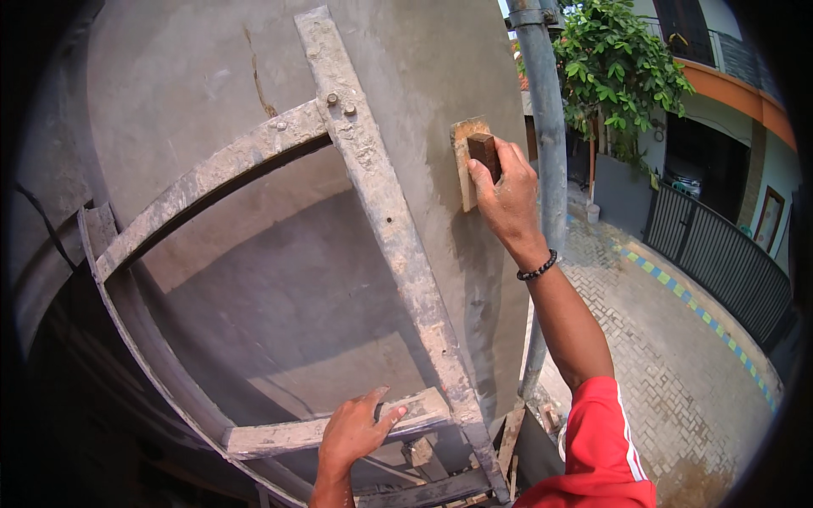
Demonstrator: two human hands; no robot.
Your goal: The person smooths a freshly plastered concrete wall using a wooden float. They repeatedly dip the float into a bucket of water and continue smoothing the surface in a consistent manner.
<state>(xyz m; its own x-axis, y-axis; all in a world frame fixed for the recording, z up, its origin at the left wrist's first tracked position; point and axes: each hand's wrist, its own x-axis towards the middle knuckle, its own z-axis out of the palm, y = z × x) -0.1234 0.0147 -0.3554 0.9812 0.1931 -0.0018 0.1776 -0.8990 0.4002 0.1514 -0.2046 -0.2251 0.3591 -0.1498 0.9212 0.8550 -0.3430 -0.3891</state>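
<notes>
My right hand [511,188], wearing a dark bead bracelet [537,266], is closed round the dark block handle of a wooden plastering float [461,154]. The float's tan board lies against the grey plastered wall [423,93], close to its right edge. Lower down, my left hand [354,430] is closed over the crossbar [279,436] of a metal scaffold frame [381,199], its thumb resting on top. The frame is crusted with dried mortar and stands in front of the wall. Part of the left hand's grip is hidden behind the bar.
A grey metal pole [542,102] rises just right of the wall edge. Wood pieces [511,440] stand low by the frame's foot. Far below on the right lie a paved lane [627,339], a dark slatted gate [716,262] and a leafy tree [618,68].
</notes>
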